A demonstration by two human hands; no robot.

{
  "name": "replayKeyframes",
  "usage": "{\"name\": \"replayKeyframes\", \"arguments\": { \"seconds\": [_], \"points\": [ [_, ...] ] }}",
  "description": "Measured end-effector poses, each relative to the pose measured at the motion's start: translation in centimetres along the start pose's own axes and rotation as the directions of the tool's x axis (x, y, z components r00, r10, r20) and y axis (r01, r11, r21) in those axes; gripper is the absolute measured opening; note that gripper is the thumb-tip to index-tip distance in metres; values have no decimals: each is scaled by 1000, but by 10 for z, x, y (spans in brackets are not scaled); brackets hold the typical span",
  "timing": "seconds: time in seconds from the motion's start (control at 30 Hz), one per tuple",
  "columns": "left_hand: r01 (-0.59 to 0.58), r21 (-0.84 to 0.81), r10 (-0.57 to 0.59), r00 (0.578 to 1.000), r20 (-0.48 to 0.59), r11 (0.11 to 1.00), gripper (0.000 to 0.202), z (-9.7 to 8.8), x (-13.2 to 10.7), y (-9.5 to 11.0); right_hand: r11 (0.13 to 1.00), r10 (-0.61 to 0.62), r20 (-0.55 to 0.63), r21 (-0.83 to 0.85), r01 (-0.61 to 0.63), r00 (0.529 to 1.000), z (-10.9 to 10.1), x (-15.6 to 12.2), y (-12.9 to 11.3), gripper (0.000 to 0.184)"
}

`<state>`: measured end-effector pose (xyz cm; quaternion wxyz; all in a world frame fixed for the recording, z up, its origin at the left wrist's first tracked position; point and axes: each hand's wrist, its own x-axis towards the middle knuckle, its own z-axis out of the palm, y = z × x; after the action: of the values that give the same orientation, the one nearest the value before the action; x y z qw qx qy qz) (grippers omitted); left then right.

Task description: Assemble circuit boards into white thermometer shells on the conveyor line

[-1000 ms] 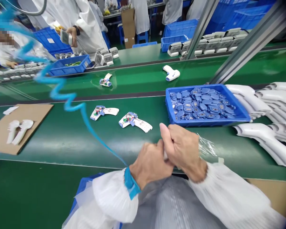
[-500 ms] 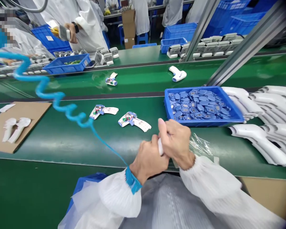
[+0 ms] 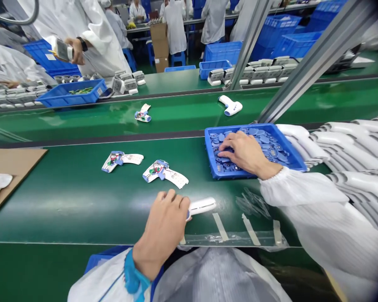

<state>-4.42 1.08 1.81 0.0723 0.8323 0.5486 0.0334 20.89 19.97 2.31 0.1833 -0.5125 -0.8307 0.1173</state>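
My left hand (image 3: 165, 222) is closed round a white plastic shell piece (image 3: 201, 206) and holds it down on the green belt (image 3: 66, 193) near the front edge. My right hand (image 3: 244, 153) reaches into the blue tray (image 3: 211, 167), fingers curled down on the small blue parts (image 3: 272, 147) inside. Whether it grips one is hidden. Two opened white shell halves with blue parts and wiring, one (image 3: 165, 172) and another (image 3: 121, 160), lie on the belt left of the tray.
Stacked white shells (image 3: 349, 147) lie right of the tray. Crumpled clear film (image 3: 252, 203) and tape strips (image 3: 220, 226) sit by the front edge. A cardboard sheet (image 3: 9, 161) lies left. A white thermometer gun (image 3: 229, 105) rides the far belt. People in white coats stand behind.
My hands, joined on the white piece before, have parted. The right hand went up into the blue tray; the left lowered the piece onto the belt. The view shifted and the blue coiled cord left sight.
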Motion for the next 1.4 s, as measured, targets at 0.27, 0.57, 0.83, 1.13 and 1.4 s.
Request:
{"name": "replayKeyframes", "arguments": {
  "seconds": [0.27, 0.57, 0.83, 1.13, 1.4],
  "points": [
    [316, -742, -389, 918, 81, 592, 22, -18, -1, -4, 839, 188, -21, 523, -150, 982, -24, -36, -36, 33],
    [183, -776, -300, 954, -8, 603, 13, -28, 28, 25, 548, 187, 238, 780, -302, 953, -33, -93, -99, 35],
    [49, -645, -225, 955, -194, 763, 9, -20, 40, 35, 848, 1, -121, 526, 63, 993, -19, -106, -111, 29],
    [-189, -544, -36, 926, -375, 818, 11, -8, 39, 28, 928, -240, -294, 211, 308, 925, -7, -110, -108, 19],
    [-223, -442, 8, 899, -437, 869, 19, 3, 42, 33, 954, -166, -336, 184, 238, 927, 3, -127, -94, 22]
  ]
}}
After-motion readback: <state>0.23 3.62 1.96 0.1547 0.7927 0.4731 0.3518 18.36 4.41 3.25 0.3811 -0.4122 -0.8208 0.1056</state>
